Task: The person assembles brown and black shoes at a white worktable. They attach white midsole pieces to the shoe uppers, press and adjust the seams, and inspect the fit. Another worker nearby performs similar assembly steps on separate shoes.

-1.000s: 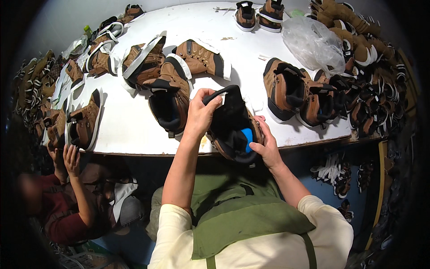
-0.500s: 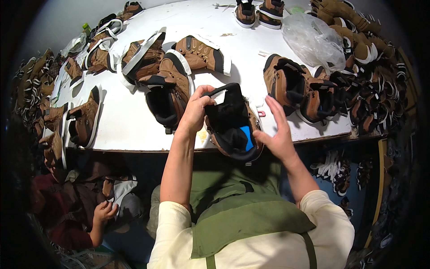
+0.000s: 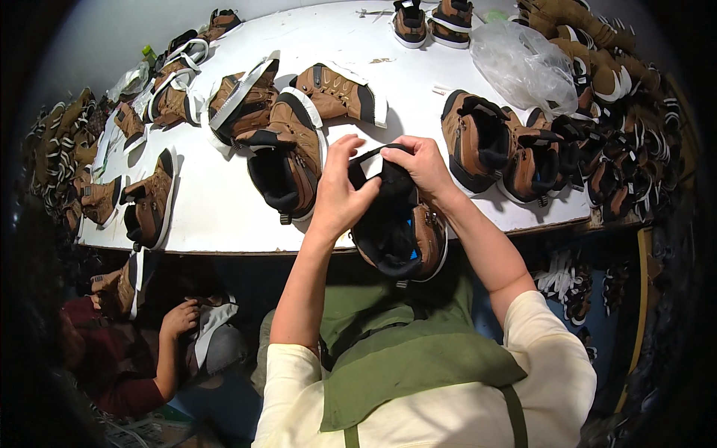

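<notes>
A brown and black high-top shoe [image 3: 431, 243] is in front of me at the table's near edge, its opening facing up and its heel toward me. Blue shows inside it. My left hand [image 3: 340, 194] is at the left side of its padded black tongue, thumb on the inner face by a white label [image 3: 371, 166] and fingers beyond the edge. My right hand [image 3: 426, 170] pinches the top of the tongue, thumb on the inside. Just left of my left hand another brown shoe [image 3: 302, 160] stands on the table.
Several brown shoes lie on the white table [image 3: 216, 216], left and far. Two shoes [image 3: 478, 138] stand to the right, near a clear plastic bag [image 3: 526, 71]. Shoes are heaped at the right [image 3: 620, 164] and far left. A co-worker's hand [image 3: 179, 319] is at lower left beside a shoe.
My right hand has moved from open beside the shoe to its tongue. The left thumb has shifted onto the tongue's inner face. The shoe has come slightly nearer. At left, the co-worker's shoe has moved lower.
</notes>
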A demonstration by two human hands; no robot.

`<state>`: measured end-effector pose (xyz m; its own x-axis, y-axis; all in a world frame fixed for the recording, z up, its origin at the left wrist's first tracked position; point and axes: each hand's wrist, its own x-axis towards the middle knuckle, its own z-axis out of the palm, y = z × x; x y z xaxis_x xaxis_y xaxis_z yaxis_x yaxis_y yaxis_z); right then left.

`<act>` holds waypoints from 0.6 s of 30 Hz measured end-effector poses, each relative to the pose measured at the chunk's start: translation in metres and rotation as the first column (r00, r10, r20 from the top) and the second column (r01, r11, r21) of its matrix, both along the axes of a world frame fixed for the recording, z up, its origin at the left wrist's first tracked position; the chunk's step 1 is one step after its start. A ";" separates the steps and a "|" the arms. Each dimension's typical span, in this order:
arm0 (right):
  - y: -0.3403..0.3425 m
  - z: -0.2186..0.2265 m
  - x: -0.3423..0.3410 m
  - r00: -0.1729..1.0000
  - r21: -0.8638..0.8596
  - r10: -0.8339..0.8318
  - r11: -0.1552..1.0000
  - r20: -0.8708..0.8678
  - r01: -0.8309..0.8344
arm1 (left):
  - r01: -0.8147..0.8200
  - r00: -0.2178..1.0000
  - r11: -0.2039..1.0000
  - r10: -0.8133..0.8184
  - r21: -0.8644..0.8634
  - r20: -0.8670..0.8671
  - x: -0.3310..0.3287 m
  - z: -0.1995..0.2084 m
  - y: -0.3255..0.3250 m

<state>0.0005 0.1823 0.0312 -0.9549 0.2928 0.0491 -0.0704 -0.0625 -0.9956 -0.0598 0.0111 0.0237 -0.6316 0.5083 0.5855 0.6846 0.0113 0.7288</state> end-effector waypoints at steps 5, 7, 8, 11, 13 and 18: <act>0.002 -0.013 -0.010 1.000 -0.014 0.007 1.000 -0.003 -0.007 | -0.143 0.988 0.990 0.144 -0.014 0.048 0.003 -0.011 0.008; 0.003 -0.014 -0.010 1.000 -0.040 0.012 0.999 0.014 -0.011 | -0.140 0.988 0.990 0.138 0.030 0.067 0.000 -0.016 0.010; 0.002 -0.014 -0.010 1.000 -0.028 0.005 1.000 0.006 -0.004 | -0.127 0.989 0.990 0.123 0.054 0.084 -0.001 -0.018 0.011; 0.002 -0.015 -0.012 1.000 -0.003 -0.009 1.000 -0.015 0.009 | -0.064 0.936 0.990 0.016 0.127 0.353 -0.006 -0.022 0.012; 0.006 -0.022 -0.015 1.000 -0.001 -0.007 1.000 -0.020 0.007 | -0.036 0.808 0.975 -0.101 0.221 0.580 -0.007 -0.027 0.014; 0.002 -0.017 -0.010 0.995 0.202 0.001 0.979 -0.098 0.019 | 0.021 0.768 0.968 -0.175 0.249 0.617 -0.013 -0.029 0.009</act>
